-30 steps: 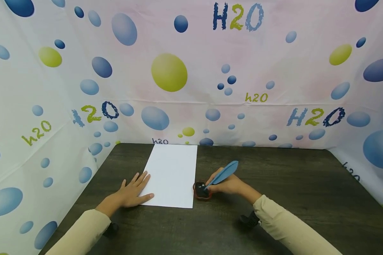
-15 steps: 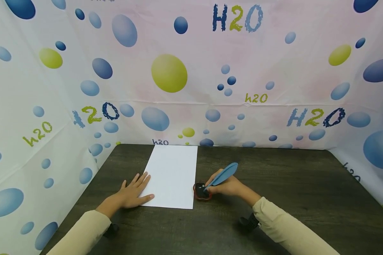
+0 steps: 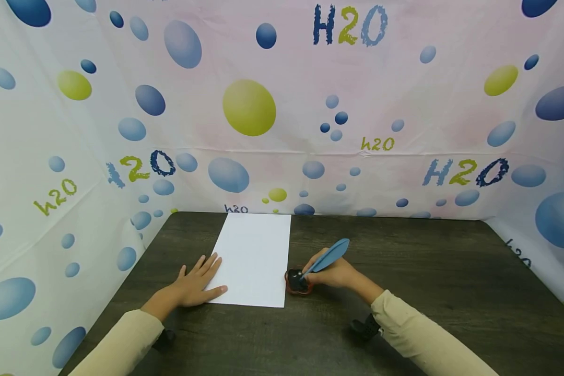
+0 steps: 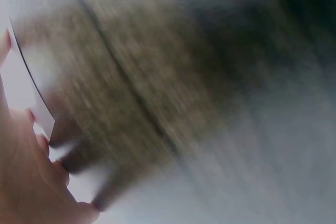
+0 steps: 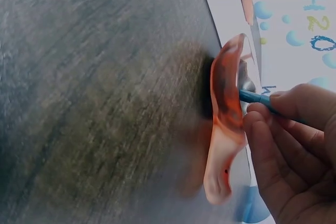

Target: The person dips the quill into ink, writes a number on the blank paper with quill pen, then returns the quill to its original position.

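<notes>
A blank white sheet of paper (image 3: 258, 256) lies on the dark table, left of centre. My left hand (image 3: 192, 287) rests with spread fingers on its left edge; in the left wrist view the same hand (image 4: 31, 177) shows at the lower left. My right hand (image 3: 338, 272) pinches a quill pen with a blue feather (image 3: 332, 254), held tilted. Its lower end reaches into a dark inkwell with a wavy orange-red rim (image 3: 295, 288), beside the paper's right edge. From the right wrist, the glossy orange side of the inkwell (image 5: 226, 87) hides the pen's tip.
The dark wood-grain table (image 3: 418, 271) extends well to the right of the inkwell. A white fabric backdrop (image 3: 291, 120) with blue and green dots and H2O lettering rises behind the table and along both sides. A black wrist camera (image 3: 367, 326) hangs under the right sleeve.
Very little differs. The feather's top has shifted slightly, while the right hand stays at the inkwell. My left hand, the paper and the inkwell keep their places.
</notes>
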`<state>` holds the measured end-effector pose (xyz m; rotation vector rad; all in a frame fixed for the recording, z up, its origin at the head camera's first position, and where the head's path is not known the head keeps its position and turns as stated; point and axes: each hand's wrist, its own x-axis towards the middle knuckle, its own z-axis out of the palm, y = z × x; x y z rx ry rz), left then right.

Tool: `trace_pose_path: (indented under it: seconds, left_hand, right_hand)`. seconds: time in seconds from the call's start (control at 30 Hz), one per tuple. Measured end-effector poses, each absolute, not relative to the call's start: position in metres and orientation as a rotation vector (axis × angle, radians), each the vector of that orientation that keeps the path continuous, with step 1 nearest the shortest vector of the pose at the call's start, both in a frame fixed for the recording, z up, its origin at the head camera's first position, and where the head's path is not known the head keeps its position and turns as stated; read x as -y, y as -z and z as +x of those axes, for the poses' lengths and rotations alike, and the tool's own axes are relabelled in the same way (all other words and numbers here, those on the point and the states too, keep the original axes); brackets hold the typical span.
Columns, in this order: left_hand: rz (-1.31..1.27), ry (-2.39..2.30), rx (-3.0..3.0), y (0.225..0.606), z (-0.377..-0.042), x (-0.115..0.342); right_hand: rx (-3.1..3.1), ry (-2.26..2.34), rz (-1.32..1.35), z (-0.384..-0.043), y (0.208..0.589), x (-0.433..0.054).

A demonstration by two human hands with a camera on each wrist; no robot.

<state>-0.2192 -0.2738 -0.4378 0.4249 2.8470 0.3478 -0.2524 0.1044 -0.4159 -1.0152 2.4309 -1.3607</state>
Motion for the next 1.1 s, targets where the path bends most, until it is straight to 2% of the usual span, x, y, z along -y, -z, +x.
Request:
trace_pose_path:
  seconds: [1.1]
  left_hand:
    - [0.429, -0.387, -2.827, 0.44, -0.222, 0.276]
  right_hand:
    - [-2.432, 1.406, -0.984, -0.25, 0.415, -0.104]
